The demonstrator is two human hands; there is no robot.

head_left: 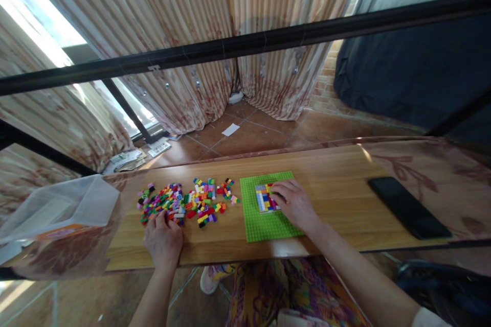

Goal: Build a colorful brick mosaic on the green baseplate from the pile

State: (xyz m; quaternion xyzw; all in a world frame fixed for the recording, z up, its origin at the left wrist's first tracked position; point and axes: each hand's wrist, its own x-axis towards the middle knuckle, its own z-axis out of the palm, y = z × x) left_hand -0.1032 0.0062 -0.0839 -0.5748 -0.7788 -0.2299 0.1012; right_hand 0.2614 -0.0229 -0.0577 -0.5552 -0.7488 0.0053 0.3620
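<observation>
My left hand (164, 240) rests at the near edge of a loose heap of small colourful toy bricks (163, 199). Its fingers are slightly apart and bent down onto the bricks. On the right, a green studded baseplate (255, 230) lies flat on the wooden board. A multicoloured rectangle of joined bricks (264, 199) is built on it. My right hand (297, 207) reaches over this rectangle with its fingers pinched at the right side. Whatever the fingertips hold is hidden, and the hand covers part of the built bricks.
More loose bricks (207, 199) are spread between the heap and the baseplate. A clear plastic box (80, 204) stands at the left. A black phone (408, 207) lies at the right on the wooden board (337, 179). A dark metal bar (215, 51) runs across beyond the table.
</observation>
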